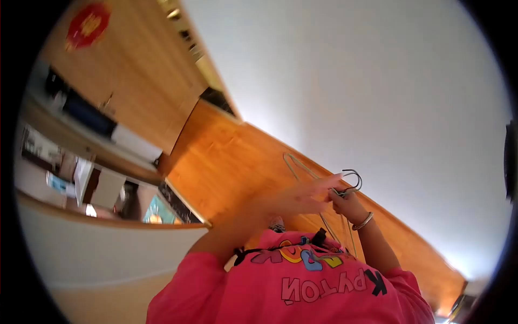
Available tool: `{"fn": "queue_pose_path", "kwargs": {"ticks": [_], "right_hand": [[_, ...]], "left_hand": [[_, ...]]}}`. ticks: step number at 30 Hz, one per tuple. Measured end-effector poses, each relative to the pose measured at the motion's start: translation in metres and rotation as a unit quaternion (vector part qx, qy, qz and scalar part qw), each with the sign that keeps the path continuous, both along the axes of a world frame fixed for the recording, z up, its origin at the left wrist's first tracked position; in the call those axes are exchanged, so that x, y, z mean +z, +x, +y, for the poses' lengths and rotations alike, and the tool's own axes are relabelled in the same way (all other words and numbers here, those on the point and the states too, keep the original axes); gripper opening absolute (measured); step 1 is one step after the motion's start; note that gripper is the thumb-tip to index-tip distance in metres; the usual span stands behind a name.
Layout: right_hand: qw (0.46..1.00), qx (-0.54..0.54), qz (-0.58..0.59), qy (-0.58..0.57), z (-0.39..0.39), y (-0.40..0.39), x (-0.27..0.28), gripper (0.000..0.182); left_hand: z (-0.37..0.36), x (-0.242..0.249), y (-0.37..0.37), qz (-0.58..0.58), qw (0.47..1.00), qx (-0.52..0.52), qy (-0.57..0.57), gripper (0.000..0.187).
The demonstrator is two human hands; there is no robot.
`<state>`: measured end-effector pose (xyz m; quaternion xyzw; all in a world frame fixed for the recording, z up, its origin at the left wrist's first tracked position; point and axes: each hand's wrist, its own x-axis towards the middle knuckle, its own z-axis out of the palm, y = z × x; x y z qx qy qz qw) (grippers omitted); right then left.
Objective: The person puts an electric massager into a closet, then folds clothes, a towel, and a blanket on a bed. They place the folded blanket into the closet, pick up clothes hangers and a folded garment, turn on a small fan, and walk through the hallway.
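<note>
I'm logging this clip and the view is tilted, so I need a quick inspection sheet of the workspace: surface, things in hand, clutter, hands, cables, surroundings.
Surface: nothing seen under the hands; only a wooden panel behind them.
Things in hand: wire hangers, hooks bunched together; pink sweatshirt with coloured letters hangs below.
Clutter: small items on a far shelf, too blurred to name.
Hands: right hand, bracelet on its wrist, grips the hangers at the hooks; left hand open, fingers reaching to them.
Cables: nothing seen.
Surroundings: white wall, red round decoration.

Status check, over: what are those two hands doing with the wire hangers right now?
Right hand gripping the hangers just below the hooks. Left hand open, fingers reaching to the hooks. Pink shirt hangs below. Nothing blocking.
</note>
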<state>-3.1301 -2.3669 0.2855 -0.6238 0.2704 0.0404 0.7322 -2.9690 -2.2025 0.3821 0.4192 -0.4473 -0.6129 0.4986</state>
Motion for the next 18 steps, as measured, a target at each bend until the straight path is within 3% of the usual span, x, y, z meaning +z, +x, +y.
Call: {"fn": "queue_pose_path", "kwargs": {"ticks": [1, 3, 4, 5, 6, 8, 10, 11, 12, 13, 16, 18], "right_hand": [[0.999, 0.031, 0.009, 0.000, 0.012, 0.031, -0.007, 0.029], [0.992, 0.080, 0.060, -0.077, 0.034, 0.074, -0.025, 0.025], [0.990, 0.099, 0.044, -0.095, 0.049, 0.072, 0.000, 0.026], [0.987, 0.123, 0.054, -0.091, 0.068, 0.089, -0.017, 0.026], [0.981, 0.160, 0.055, -0.096, 0.076, 0.101, -0.044, 0.025], [0.966, 0.237, 0.038, -0.097, 0.086, 0.123, -0.055, 0.026], [0.963, 0.245, 0.044, -0.101, 0.099, 0.167, -0.048, 0.031], [0.965, 0.237, 0.052, -0.101, 0.100, 0.191, -0.037, 0.037], [0.939, 0.286, -0.016, -0.188, 0.096, 0.208, -0.052, 0.038], [0.937, 0.297, -0.013, -0.186, 0.098, 0.228, -0.050, 0.038], [0.942, 0.316, 0.025, -0.106, 0.110, 0.300, -0.051, 0.039], [0.956, 0.293, -0.020, -0.022, 0.116, 0.350, -0.069, 0.035]], "left_hand": [[0.043, -0.020, 0.048, -0.074, 0.997, 0.021, -0.002, 0.067], [0.144, -0.054, 0.115, -0.099, 0.976, 0.122, 0.148, 0.061], [0.199, -0.046, 0.113, -0.070, 0.915, 0.222, 0.330, 0.062], [0.271, -0.097, 0.123, -0.018, 0.894, 0.287, 0.342, 0.063], [0.337, -0.144, 0.118, 0.055, 0.812, 0.264, 0.517, 0.060], [0.427, -0.207, 0.061, 0.160, 0.672, 0.238, 0.683, 0.061], [0.452, -0.232, 0.006, 0.263, 0.593, 0.274, 0.710, 0.063], [0.445, -0.232, -0.009, 0.303, 0.582, 0.295, 0.694, 0.064], [0.432, -0.236, -0.020, 0.335, 0.577, 0.321, 0.672, 0.065], [0.420, -0.236, -0.029, 0.364, 0.569, 0.341, 0.654, 0.066], [0.379, -0.238, -0.009, 0.401, 0.575, 0.390, 0.596, 0.069], [0.352, -0.238, 0.024, 0.408, 0.580, 0.427, 0.562, 0.071]]}}
